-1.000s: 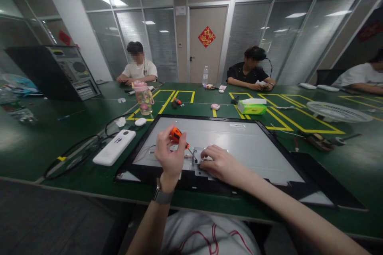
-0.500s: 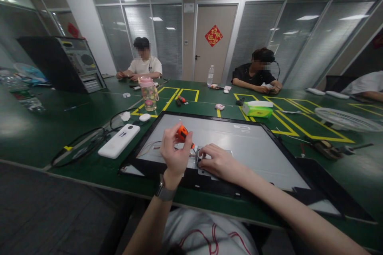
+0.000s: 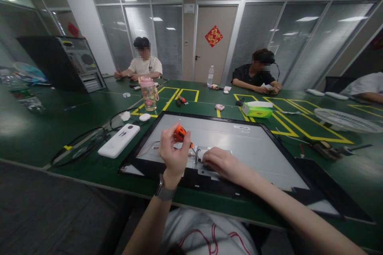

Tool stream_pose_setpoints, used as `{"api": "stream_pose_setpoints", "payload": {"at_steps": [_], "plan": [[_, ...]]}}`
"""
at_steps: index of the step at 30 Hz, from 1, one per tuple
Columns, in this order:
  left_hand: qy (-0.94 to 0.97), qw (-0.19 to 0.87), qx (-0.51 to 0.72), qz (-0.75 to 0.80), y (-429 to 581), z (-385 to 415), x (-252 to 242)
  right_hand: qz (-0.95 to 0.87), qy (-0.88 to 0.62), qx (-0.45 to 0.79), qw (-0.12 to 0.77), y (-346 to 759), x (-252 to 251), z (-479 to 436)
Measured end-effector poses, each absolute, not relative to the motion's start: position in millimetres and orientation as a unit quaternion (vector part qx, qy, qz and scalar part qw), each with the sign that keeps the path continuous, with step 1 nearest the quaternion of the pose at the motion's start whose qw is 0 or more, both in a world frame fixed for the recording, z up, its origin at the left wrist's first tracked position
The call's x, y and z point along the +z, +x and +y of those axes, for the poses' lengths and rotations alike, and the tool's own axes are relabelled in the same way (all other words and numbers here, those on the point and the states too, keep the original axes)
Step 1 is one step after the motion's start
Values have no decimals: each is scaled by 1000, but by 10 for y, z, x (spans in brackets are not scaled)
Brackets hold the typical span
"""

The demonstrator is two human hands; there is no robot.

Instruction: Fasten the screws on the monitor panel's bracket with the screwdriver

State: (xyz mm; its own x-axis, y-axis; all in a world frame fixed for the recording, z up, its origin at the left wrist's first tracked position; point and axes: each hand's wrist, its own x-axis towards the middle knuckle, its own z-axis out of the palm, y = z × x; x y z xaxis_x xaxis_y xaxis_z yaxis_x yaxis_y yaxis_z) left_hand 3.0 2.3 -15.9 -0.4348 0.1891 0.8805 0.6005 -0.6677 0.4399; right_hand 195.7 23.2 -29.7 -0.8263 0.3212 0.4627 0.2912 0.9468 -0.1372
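My left hand (image 3: 174, 149) is closed around the orange-and-black handle of a screwdriver (image 3: 181, 132). The screwdriver tilts, and its shaft points down right to a metal bracket (image 3: 206, 170) near the front edge of a flat display panel (image 3: 254, 149). The panel lies with its grey metal back up in a black frame. My right hand (image 3: 223, 162) rests over the bracket just right of the screwdriver's tip. Its fingers are curled together at a small dark part there; what they pinch, if anything, is hidden.
Left of the panel lie a white power bank (image 3: 119, 141), a black cable (image 3: 82, 147) and a white earbud case (image 3: 145, 117). Behind stand a pink-lidded bottle (image 3: 149, 95) and a green tissue pack (image 3: 257, 110). A fan grille (image 3: 347, 120) lies right. Two people sit across the table.
My right fingers have drawn slightly right and curled in more, baring some of the bracket. My left hand has shifted a little left with the screwdriver.
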Motion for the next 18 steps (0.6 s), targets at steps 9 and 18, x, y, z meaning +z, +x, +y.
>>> {"api": "stream_pose_setpoints", "payload": {"at_steps": [9,18], "plan": [[-493,105,-767,-398,39,21,-145,-937,-136,95,309,2058,-368,266],[-497,104,-768,-390,42,26,-151,-951,-67,11,301,1989,-369,193]]}}
